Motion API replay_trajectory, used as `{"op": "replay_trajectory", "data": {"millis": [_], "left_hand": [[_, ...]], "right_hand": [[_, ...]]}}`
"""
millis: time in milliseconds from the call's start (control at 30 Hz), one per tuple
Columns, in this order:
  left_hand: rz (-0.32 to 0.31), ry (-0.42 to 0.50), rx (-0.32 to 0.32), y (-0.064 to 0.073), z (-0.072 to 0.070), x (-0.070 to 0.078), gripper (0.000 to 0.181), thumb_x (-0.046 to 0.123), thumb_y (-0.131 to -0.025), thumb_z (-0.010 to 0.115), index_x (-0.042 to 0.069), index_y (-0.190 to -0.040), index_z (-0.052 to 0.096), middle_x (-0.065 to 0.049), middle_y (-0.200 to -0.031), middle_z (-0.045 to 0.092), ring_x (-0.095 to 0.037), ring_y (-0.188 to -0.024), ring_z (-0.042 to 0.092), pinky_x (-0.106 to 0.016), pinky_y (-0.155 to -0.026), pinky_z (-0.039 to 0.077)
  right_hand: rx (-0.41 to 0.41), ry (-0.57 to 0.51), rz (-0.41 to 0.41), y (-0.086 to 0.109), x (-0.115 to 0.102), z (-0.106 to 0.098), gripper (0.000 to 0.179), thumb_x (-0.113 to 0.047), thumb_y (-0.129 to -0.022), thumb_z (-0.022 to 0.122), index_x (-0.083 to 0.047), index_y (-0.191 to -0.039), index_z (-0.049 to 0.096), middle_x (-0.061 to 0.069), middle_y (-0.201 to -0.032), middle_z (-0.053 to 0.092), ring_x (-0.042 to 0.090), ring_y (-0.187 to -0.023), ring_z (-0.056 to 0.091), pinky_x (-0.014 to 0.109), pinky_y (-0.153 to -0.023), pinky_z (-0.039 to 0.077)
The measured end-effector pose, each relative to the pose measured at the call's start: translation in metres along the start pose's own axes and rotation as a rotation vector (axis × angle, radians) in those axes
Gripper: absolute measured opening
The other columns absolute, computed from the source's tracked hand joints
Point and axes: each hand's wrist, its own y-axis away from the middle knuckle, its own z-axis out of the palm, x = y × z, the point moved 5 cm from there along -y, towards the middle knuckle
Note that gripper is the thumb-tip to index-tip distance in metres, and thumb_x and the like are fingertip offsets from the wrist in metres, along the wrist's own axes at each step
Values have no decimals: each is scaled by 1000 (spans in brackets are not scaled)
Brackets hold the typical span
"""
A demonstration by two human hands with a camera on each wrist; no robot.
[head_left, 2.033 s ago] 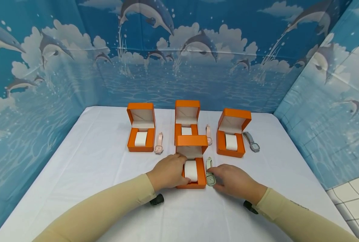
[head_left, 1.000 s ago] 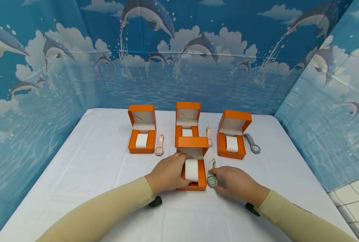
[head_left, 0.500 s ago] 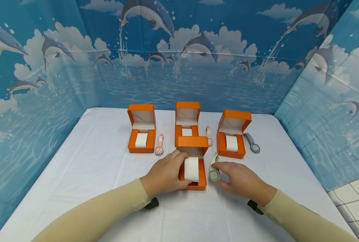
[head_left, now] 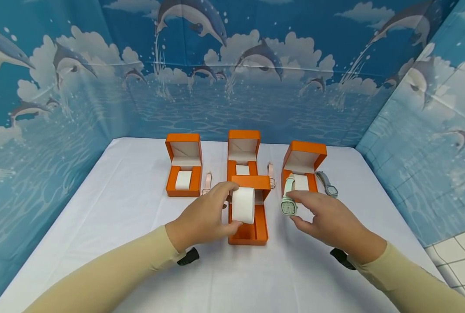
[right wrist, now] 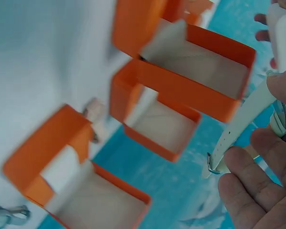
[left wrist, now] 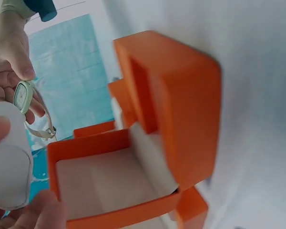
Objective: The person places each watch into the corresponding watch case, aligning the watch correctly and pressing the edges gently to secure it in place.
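My left hand (head_left: 202, 216) pinches a white watch cushion (head_left: 243, 205) between thumb and fingers, raised above the front orange watch box (head_left: 261, 226). That box stands with its lid up, and its inner well shows bare orange. To the right, my right hand (head_left: 332, 217) holds a pale green wristwatch (head_left: 289, 206) by its case, lifted off the table with the strap hanging loose. In the right wrist view the watch strap (right wrist: 243, 124) runs past the fingers, its buckle at the lower end. The left wrist view shows the cushion (left wrist: 9, 157) close to the watch.
Behind stand three more lidded boxes: a left box (head_left: 183, 182), a middle box (head_left: 243, 148) and a right box (head_left: 304, 158), each open with a white cushion. Pink watches (head_left: 271, 174) and a grey watch (head_left: 326, 183) lie beside them on the white tablecloth (head_left: 130, 187).
My left hand has pulled the white cushion up out of the front box. The right hand has lifted the green watch from the table and moved it up and to the right.
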Motion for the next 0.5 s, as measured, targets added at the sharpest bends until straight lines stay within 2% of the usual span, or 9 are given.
{"op": "replay_trajectory", "data": {"millis": [167, 267, 367, 500], "left_hand": [[-52, 118, 9, -6, -13, 1, 74, 17, -89, 85, 6, -147, 41, -6, -135, 57, -12, -101, 68, -19, -85, 60], [-67, 176, 18, -10, -18, 2, 76, 14, -90, 83, 5, -151, 39, -8, -145, 52, -12, -102, 68, -18, -84, 60], [-61, 213, 35, -16, -22, 3, 77, 12, -91, 81, 5, -154, 38, -8, -152, 47, -13, -103, 67, -19, -82, 60], [-33, 224, 54, -22, -25, 4, 78, 12, -92, 80, 6, -157, 36, -10, -155, 45, -17, -103, 68, -21, -81, 61]], "right_hand": [[97, -15, -62, -8, -7, -19, 56, -14, -78, 93, -9, -129, 68, 5, -111, 79, 15, -82, 72, 36, -70, 64], [120, -55, -67, -14, -11, -25, 58, -13, -79, 93, -9, -131, 68, 5, -112, 78, 6, -65, 59, 26, -59, 57], [143, -97, -69, -20, -14, -28, 60, -12, -78, 93, -8, -133, 68, 7, -116, 78, 8, -65, 60, 27, -58, 57], [173, -145, -75, -28, -18, -26, 60, -10, -78, 93, -8, -132, 68, 7, -118, 77, 13, -75, 71, 34, -66, 64]]}}
